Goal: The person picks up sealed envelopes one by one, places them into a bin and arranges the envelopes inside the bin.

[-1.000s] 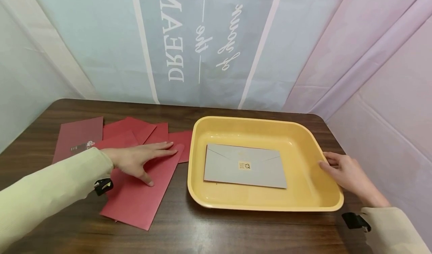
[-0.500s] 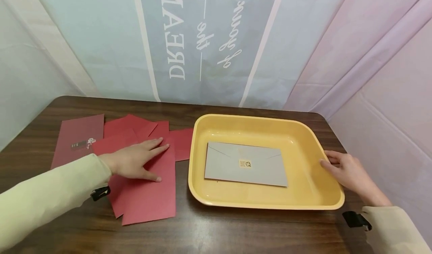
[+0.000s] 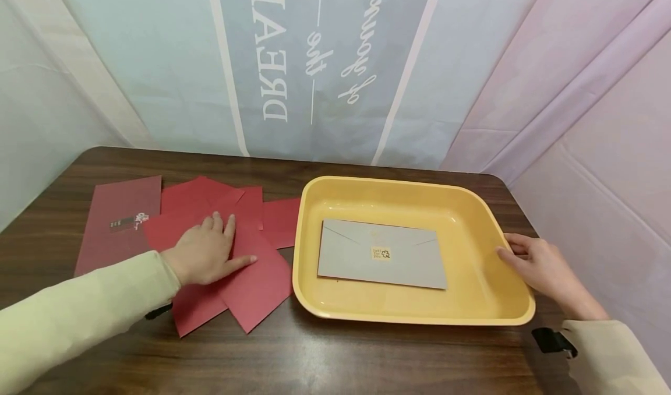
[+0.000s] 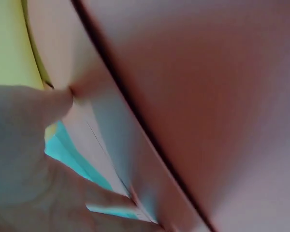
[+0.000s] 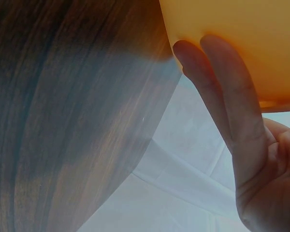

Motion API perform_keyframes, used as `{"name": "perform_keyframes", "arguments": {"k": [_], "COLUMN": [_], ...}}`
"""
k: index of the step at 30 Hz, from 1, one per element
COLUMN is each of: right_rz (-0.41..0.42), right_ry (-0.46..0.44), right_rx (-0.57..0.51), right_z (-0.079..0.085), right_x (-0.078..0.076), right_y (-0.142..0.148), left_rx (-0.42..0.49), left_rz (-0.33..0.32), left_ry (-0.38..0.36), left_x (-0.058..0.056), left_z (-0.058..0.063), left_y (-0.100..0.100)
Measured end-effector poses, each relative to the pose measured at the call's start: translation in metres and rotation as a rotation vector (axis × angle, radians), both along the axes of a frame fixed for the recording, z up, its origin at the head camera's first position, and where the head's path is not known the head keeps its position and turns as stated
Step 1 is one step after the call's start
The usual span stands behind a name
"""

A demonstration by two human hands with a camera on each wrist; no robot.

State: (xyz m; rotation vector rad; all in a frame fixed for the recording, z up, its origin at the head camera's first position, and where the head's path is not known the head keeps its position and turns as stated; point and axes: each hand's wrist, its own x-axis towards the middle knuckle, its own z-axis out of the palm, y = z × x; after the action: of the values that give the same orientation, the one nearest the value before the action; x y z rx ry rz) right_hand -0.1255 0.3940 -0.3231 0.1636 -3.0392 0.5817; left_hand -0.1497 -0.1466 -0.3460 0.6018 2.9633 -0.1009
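Note:
My left hand (image 3: 204, 255), fingers spread, rests on a red envelope (image 3: 262, 287) on top of a loose pile of several red envelopes on the table's left side. In the left wrist view, the thumb and fingertips touch a red paper surface (image 4: 208, 96). The yellow tray (image 3: 414, 313) stands to the right of the pile. At its right wall, my right hand (image 3: 540, 270) pinches the rim, thumb inside and fingers outside. The right wrist view shows two fingers (image 5: 237, 92) against the tray's outer wall. A grey envelope (image 3: 382, 270) with a small "just for you" sticker lies flat inside.
A darker red envelope (image 3: 123, 208) with a printed label lies at the pile's far left. Another red envelope (image 3: 280, 223) reaches to the tray's left side. The brown wooden table (image 3: 335, 360) ends at a hanging printed cloth (image 3: 325, 133) behind.
The top red envelope under my left hand has turned, its near end swinging left to right, and my hand has drawn back left. My right hand stays at the tray.

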Motion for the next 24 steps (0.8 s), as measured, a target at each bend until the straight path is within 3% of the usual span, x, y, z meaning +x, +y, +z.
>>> {"name": "perform_keyframes", "arguments": {"k": [6,15,17,21,24], "right_rz": [-0.007,-0.007,-0.006,-0.004,0.0], "right_ry": [-0.013,-0.014,-0.014,-0.019,-0.023], "right_rx": [-0.001,0.026,0.025,0.022,0.01], "right_z": [0.001,0.0,0.0,0.0,0.0], "right_x": [0.0,0.0,0.0,0.0,0.0], "right_y": [0.0,0.001,0.001,0.0,0.001], "left_rx": [-0.097,-0.058,-0.044,-0.033,0.007], "left_rz": [0.052,0.022,0.039,0.1,0.053], "left_ry": [0.125,0.301,0.267,0.114,-0.022], "left_x": [0.006,0.012,0.011,0.005,-0.003], "left_z": [-0.005,-0.006,-0.003,0.01,0.018], "left_y": [0.002,0.001,0.001,-0.003,-0.013]}}
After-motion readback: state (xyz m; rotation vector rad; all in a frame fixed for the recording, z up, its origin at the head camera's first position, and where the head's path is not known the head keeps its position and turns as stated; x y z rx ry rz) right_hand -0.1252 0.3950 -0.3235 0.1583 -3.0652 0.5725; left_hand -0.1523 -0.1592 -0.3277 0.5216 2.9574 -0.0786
